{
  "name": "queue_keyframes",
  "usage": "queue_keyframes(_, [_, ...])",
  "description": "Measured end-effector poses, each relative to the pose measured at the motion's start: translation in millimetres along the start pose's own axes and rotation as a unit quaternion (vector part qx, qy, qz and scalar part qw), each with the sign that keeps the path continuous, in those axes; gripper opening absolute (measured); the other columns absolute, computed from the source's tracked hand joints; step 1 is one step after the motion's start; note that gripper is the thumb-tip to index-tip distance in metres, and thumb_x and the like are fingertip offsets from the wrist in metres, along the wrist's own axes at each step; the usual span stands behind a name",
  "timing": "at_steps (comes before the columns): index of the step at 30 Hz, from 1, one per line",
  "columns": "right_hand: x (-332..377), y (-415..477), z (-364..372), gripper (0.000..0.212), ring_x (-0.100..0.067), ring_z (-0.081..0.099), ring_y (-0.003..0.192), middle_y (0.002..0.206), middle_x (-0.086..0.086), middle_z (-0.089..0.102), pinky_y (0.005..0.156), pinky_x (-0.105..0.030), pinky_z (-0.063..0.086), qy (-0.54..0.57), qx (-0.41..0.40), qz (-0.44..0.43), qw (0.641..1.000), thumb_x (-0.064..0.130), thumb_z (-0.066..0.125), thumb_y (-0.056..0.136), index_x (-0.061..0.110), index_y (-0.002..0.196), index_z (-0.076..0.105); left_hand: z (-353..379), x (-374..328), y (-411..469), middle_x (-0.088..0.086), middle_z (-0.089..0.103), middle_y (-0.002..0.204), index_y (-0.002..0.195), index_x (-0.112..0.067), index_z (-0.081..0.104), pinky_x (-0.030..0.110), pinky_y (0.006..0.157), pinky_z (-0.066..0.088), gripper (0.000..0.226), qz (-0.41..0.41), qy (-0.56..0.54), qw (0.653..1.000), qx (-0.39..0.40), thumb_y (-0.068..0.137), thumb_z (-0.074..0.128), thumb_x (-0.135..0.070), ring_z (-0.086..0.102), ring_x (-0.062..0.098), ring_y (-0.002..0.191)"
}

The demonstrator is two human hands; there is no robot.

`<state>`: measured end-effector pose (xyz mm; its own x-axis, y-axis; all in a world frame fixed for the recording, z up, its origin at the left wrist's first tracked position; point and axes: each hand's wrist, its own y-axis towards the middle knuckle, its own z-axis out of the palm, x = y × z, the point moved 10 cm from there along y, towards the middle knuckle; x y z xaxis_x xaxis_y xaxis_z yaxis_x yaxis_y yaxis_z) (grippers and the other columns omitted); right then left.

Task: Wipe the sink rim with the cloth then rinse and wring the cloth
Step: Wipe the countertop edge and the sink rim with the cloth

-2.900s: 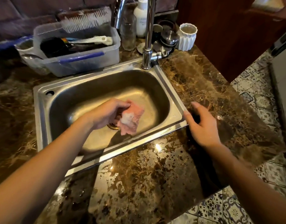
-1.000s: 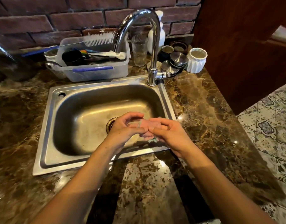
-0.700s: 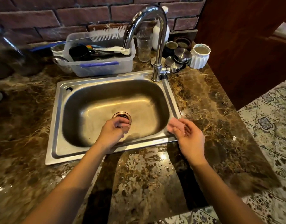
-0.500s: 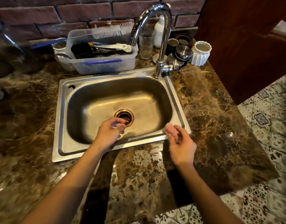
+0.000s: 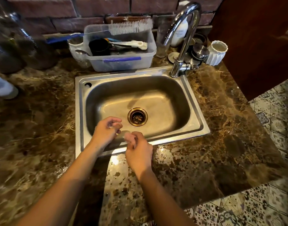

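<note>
My right hand (image 5: 138, 148) has come left along the front of the sink rim (image 5: 79, 111) and is now just beside my left hand (image 5: 106, 130). It grips the cloth (image 5: 128, 137), a small pink bunch (blurred, it looks soft) above the smooth steel. My left hand holds nothing, its fingers loosely curled. I judge the wiping is only starting. The marble table (image 5: 229, 128) shines wet.

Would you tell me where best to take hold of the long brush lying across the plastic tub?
I'd grip the brush by its blue handle, coming from the left: it juts clear of the tub on that side, while the bristles lie over its rim.
</note>
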<state>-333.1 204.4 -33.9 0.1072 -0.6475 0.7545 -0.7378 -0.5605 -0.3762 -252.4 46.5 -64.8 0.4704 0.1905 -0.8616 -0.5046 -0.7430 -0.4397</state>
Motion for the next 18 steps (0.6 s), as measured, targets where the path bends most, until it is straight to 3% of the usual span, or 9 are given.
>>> queue_keyframes(3, [-4.9, 10.1, -1.0, 0.027, -0.012, 0.066, 0.098, 0.107, 0.004, 0.071, 0.087, -0.028, 0.055, 0.112, 0.045, 0.076, 0.990, 0.013, 0.064, 0.090, 0.027, 0.113, 0.066, -11.9, 8.8, 3.6, 0.009, 0.074, 0.096, 0.097, -0.028, 0.073, 0.040, 0.070, 0.052, 0.015, -0.006, 0.013, 1.000, -0.003, 0.091, 0.069, -0.016, 0.071, 0.024, 0.080])
queue_keyframes(6, [-13.5, 26.6, -40.7, 0.023, -0.018, 0.066, 0.105, 0.109, 0.000, 0.071, 0.081, -0.024, 0.052, 0.132, 0.016, 0.080, 0.988, 0.016, 0.062, 0.093, 0.023, 0.115, 0.065, -14.2, 12.3, 4.0, 0.004, 0.073, 0.096, 0.099, -0.030, 0.073, 0.034, 0.071, 0.052, 0.014, -0.007, 0.035, 0.999, 0.006, 0.091, 0.069, -0.020, 0.072, 0.024, 0.084])
queue_keyframes(10, [-19.6, 33.2, -101.6, 0.030, -0.017, 0.063, 0.105, 0.113, -0.001, 0.071, 0.088, -0.026, 0.044, -0.008, -0.078, 0.040, 0.996, 0.021, 0.057, 0.097, 0.018, 0.126, 0.062, -13.6, 10.0, -1.8, 0.002, 0.072, 0.099, 0.102, -0.031, 0.071, 0.032, 0.073, 0.053, 0.013, 0.000, 0.054, 0.998, 0.016, 0.092, 0.067, -0.022, 0.071, 0.021, 0.085])
queue_keyframes(15, [-4.4, 15.1, -51.3, 0.035, -0.014, 0.060, 0.095, 0.111, -0.005, 0.070, 0.089, -0.024, 0.047, -0.140, -0.002, 0.013, 0.990, 0.020, 0.052, 0.102, 0.018, 0.137, 0.053, -37.1, 3.8, -6.5, 0.002, 0.072, 0.099, 0.102, -0.031, 0.071, 0.042, 0.086, 0.057, 0.014, 0.002, 0.079, 0.997, -0.009, 0.092, 0.066, -0.022, 0.069, 0.023, 0.090])
queue_keyframes(18, [11.5, 0.2, 3.2, 0.032, -0.017, 0.067, 0.094, 0.102, 0.000, 0.070, 0.095, -0.033, 0.055, -0.100, 0.021, 0.001, 0.995, 0.021, 0.055, 0.099, 0.024, 0.131, 0.055, -55.5, -6.8, -11.4, 0.000, 0.071, 0.100, 0.110, -0.021, 0.071, 0.030, 0.090, 0.054, 0.018, 0.040, 0.132, 0.990, -0.030, 0.093, 0.065, -0.017, 0.068, 0.015, 0.091])
